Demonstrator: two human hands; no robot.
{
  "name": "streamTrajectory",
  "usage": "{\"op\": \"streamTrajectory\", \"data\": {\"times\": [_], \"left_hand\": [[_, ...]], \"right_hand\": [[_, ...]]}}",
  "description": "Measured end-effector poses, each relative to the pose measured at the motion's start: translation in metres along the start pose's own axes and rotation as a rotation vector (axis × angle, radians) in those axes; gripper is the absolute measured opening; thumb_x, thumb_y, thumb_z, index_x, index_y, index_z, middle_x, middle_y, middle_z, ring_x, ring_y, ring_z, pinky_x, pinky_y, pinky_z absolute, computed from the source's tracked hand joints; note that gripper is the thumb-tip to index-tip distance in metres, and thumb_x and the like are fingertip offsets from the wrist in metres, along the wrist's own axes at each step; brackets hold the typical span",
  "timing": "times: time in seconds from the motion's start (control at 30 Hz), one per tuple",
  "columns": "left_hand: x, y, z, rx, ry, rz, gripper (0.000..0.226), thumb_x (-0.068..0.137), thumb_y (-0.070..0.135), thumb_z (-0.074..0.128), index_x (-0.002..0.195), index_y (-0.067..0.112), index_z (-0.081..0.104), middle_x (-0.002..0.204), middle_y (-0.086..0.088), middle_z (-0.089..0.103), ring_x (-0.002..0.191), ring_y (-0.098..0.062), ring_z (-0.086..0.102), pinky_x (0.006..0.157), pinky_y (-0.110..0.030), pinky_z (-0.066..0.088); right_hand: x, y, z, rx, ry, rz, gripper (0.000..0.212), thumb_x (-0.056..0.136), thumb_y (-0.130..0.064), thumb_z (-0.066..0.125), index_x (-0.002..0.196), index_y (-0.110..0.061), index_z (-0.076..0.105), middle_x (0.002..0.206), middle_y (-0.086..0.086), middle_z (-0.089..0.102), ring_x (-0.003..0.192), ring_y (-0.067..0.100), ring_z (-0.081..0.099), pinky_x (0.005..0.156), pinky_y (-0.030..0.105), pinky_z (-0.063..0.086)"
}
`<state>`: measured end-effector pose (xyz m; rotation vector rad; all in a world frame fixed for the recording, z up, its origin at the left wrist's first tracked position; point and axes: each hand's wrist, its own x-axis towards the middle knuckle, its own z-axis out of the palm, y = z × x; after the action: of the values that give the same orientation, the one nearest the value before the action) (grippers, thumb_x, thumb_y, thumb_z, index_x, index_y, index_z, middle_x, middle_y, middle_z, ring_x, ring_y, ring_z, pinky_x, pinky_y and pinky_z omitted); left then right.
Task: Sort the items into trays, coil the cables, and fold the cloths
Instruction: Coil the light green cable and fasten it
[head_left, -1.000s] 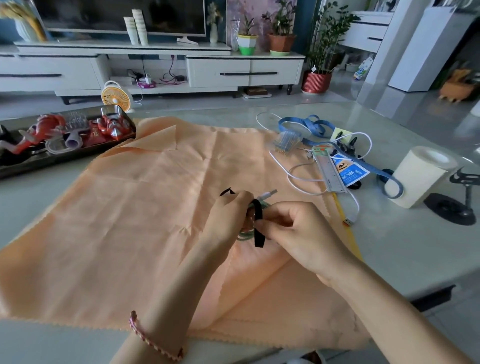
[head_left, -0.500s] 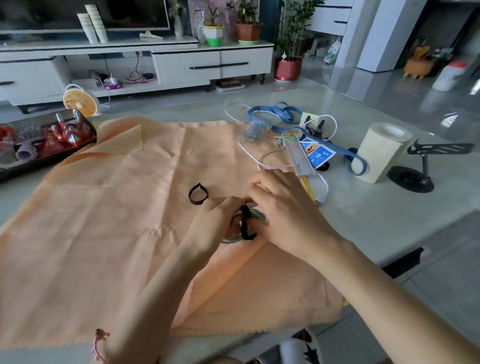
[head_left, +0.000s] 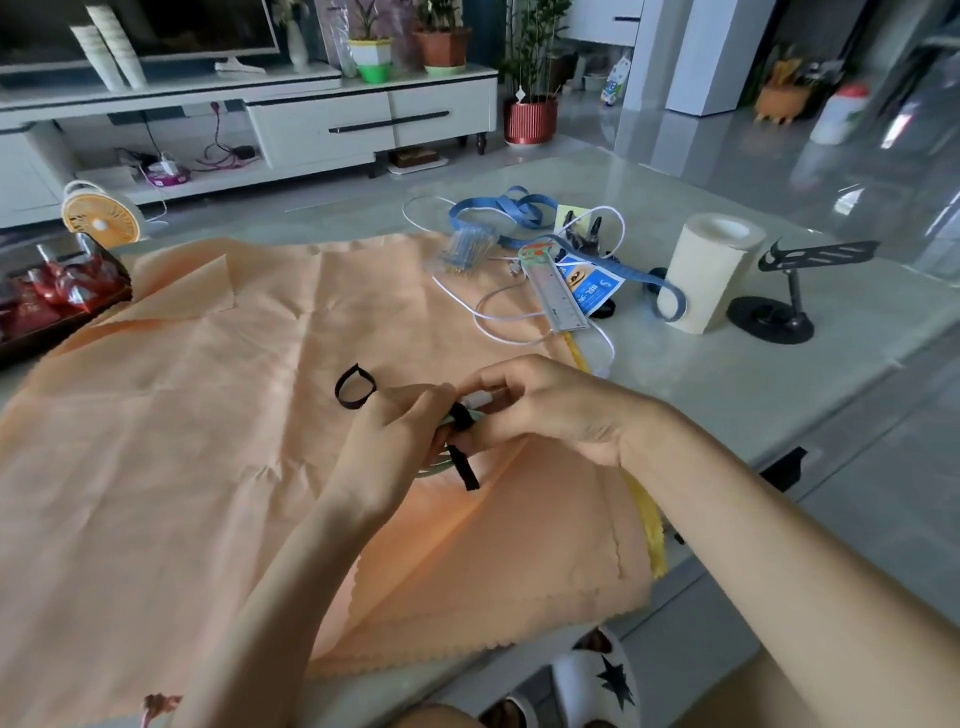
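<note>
Two hands on one coiled cable (head_left: 435, 470), largely hidden.
Pale green, it shows only as an arc under the fingers, coil count unreadable; left hand (head_left: 395, 447) curls round it, right hand (head_left: 550, 410) pinches the black strap (head_left: 464, 457) wrapped on it, over the orange cloth (head_left: 208, 441).

The person's forearms are bare from the left hand (head_left: 395, 447) and the right hand (head_left: 545, 410) back past the near edge of the orange cloth (head_left: 182, 441). A pinkish knotted bracelet (head_left: 156, 705) shows beside the left forearm, at the cloth's near edge. Below that edge is a white slipper (head_left: 597, 683) printed with black stars.
</note>
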<state>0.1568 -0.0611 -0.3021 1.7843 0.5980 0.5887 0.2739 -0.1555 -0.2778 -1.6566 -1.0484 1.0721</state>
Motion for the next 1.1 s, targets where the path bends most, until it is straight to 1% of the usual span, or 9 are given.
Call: {"op": "streamTrajectory", "data": {"times": [0.13,0.23,0.4,0.57,0.7,0.8,0.9,0.97,1.1], "left_hand": [[-0.001,-0.001,0.001,-0.032,-0.031,0.037,0.033,0.097,0.014,0.041,0.069,0.009,0.058,0.05,0.01,0.039,0.048,-0.006,0.032,0.044,-0.013,0.026],[-0.003,-0.003,0.004,-0.013,-0.06,0.056,0.041,0.098,0.013,0.04,0.058,0.011,0.051,0.045,0.013,0.035,0.043,-0.003,0.029,0.043,-0.012,0.026],[-0.001,-0.004,0.007,-0.085,-0.078,0.001,0.05,0.099,0.014,0.038,0.052,0.017,0.056,0.043,0.009,0.036,0.041,-0.003,0.029,0.042,-0.011,0.026],[0.003,-0.008,0.006,-0.072,-0.015,-0.049,0.048,0.097,0.017,0.039,0.049,0.014,0.041,0.041,0.008,0.039,0.039,-0.006,0.031,0.041,-0.013,0.027],[0.005,-0.01,0.003,-0.059,0.003,-0.065,0.053,0.096,0.018,0.038,0.043,0.02,0.049,0.04,0.008,0.044,0.039,-0.005,0.035,0.042,-0.014,0.03],[0.005,-0.011,0.001,-0.034,-0.014,-0.08,0.061,0.095,0.011,0.037,0.04,0.027,0.059,0.039,0.009,0.041,0.04,-0.003,0.034,0.045,-0.017,0.03],[0.005,-0.011,0.001,-0.147,-0.003,-0.152,0.046,0.091,0.001,0.037,0.062,0.022,0.066,0.04,0.009,0.041,0.042,-0.007,0.036,0.052,-0.027,0.028],[0.008,-0.011,0.0,-0.237,0.064,-0.198,0.028,0.092,0.007,0.042,0.079,0.009,0.066,0.051,0.002,0.051,0.051,-0.015,0.042,0.057,-0.029,0.031],[0.007,-0.006,-0.002,-0.264,0.095,-0.207,0.029,0.079,0.029,0.051,0.067,0.005,0.062,0.065,-0.01,0.051,0.067,-0.021,0.044,0.068,-0.035,0.033]], "right_hand": [[-0.002,-0.007,-0.009,0.292,-0.031,0.068,0.029,0.085,-0.004,0.042,0.094,-0.013,0.068,0.089,0.006,0.06,0.079,0.018,0.049,0.071,0.029,0.032],[0.002,-0.007,-0.002,0.315,0.147,0.074,0.008,0.087,-0.012,0.06,0.089,-0.015,0.067,0.071,-0.003,0.062,0.057,0.003,0.053,0.053,0.016,0.035],[0.007,-0.006,0.009,0.345,0.354,-0.048,0.031,0.079,-0.002,0.07,0.109,-0.006,0.063,0.07,-0.001,0.063,0.044,0.001,0.056,0.056,0.012,0.046],[0.006,-0.011,0.013,0.234,0.487,-0.163,0.018,0.072,0.002,0.076,0.081,-0.008,0.065,0.067,0.003,0.063,0.048,0.005,0.058,0.053,0.012,0.048],[0.004,-0.014,0.023,0.052,0.574,-0.281,0.023,0.071,0.001,0.076,0.063,-0.016,0.063,0.063,0.002,0.065,0.057,0.012,0.058,0.061,0.029,0.052],[0.0,-0.014,0.032,-0.003,0.53,-0.384,0.023,0.07,0.005,0.074,0.063,-0.015,0.066,0.06,-0.011,0.061,0.05,-0.003,0.053,0.051,0.013,0.042],[-0.001,-0.008,0.036,-0.032,0.527,-0.436,0.017,0.068,0.01,0.074,0.07,-0.007,0.072,0.082,-0.007,0.06,0.069,-0.013,0.055,0.063,0.005,0.038],[-0.002,-0.002,0.038,-0.001,0.506,-0.423,0.017,0.069,0.013,0.072,0.076,-0.002,0.074,0.092,-0.001,0.058,0.079,-0.014,0.055,0.075,0.003,0.04],[-0.005,0.0,0.035,-0.019,0.406,-0.375,0.027,0.071,0.012,0.07,0.087,-0.009,0.073,0.098,-0.003,0.055,0.079,-0.013,0.056,0.078,0.004,0.041]]}}
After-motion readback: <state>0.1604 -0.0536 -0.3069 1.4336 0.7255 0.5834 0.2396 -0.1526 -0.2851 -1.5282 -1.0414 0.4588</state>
